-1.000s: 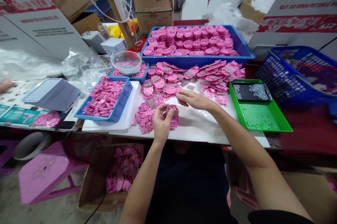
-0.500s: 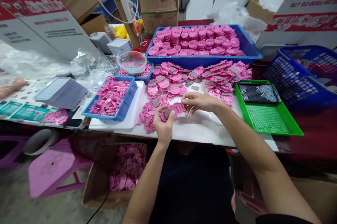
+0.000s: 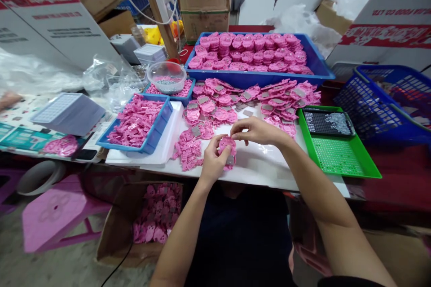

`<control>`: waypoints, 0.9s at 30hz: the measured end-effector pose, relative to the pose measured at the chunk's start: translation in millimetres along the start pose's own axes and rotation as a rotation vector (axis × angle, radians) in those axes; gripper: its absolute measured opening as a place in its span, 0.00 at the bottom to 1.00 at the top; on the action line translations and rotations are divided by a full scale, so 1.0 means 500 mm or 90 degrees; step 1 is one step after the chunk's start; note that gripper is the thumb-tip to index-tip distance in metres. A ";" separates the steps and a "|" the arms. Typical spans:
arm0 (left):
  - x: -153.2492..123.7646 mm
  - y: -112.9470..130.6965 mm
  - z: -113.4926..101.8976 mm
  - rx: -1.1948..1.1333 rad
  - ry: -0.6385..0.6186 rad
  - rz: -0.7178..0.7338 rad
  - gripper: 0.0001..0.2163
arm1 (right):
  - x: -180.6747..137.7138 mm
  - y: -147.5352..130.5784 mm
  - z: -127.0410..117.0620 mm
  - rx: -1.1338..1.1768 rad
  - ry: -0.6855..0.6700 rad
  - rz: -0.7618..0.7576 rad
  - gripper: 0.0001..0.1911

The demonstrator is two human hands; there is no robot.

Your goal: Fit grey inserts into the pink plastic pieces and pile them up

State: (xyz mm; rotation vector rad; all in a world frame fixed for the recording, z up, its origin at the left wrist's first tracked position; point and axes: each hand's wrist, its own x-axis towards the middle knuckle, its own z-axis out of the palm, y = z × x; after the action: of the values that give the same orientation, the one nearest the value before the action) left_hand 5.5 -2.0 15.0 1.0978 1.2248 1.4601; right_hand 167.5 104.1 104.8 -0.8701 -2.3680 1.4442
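My left hand (image 3: 211,160) grips a pink plastic part (image 3: 227,151) just above the front of the white work board (image 3: 262,165). My right hand (image 3: 257,131) hovers over the top of that same part, fingertips touching its upper edge. A small pile of pink pieces (image 3: 186,152) lies just left of my left hand. Behind both hands spreads a heap of pink parts with grey chips (image 3: 249,98). Whether my right fingers pinch something small is hidden.
A large blue tray of stacked pink discs (image 3: 256,53) sits at the back. A smaller blue tray of pink pieces (image 3: 136,123) is at left, a clear bowl (image 3: 166,77) behind it. A green tray (image 3: 336,152) and blue basket (image 3: 384,103) stand right. A cardboard box of pink parts (image 3: 148,219) sits underneath.
My left hand turned the pink part upright and brought it lower toward me. My right hand stayed over it, fingers closing down onto its top edge.
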 end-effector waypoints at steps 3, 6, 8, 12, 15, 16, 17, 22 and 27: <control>0.004 -0.008 -0.003 0.016 -0.019 0.005 0.15 | 0.001 -0.001 0.006 -0.045 0.034 -0.018 0.11; 0.004 -0.014 0.000 0.004 -0.043 0.000 0.16 | 0.004 0.005 0.009 -0.049 0.045 -0.043 0.11; 0.004 -0.016 0.003 -0.003 -0.028 0.002 0.15 | 0.006 0.011 0.010 -0.054 0.040 -0.048 0.11; 0.003 -0.020 0.003 0.033 -0.021 0.006 0.12 | 0.012 0.017 0.015 -0.097 0.048 -0.049 0.11; 0.002 -0.015 0.000 0.082 -0.040 0.011 0.11 | 0.019 0.019 0.024 -0.154 0.060 -0.078 0.10; 0.002 -0.012 0.000 0.095 -0.042 0.014 0.11 | 0.022 0.019 0.028 -0.178 0.064 -0.088 0.09; 0.001 -0.007 0.000 0.106 -0.041 0.015 0.10 | 0.024 0.018 0.031 -0.202 0.069 -0.098 0.09; -0.004 0.012 0.006 0.135 -0.010 0.014 0.06 | 0.029 0.012 0.043 -0.282 0.075 -0.100 0.10; -0.009 0.019 0.013 0.160 -0.012 0.013 0.03 | 0.024 0.004 0.036 -0.302 0.048 -0.050 0.11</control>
State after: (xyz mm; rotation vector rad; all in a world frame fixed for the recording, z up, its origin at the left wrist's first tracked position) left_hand 11.8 -6.0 24.6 1.2914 1.4156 1.3333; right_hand 149.9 98.9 93.1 -0.8993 -2.6956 0.8123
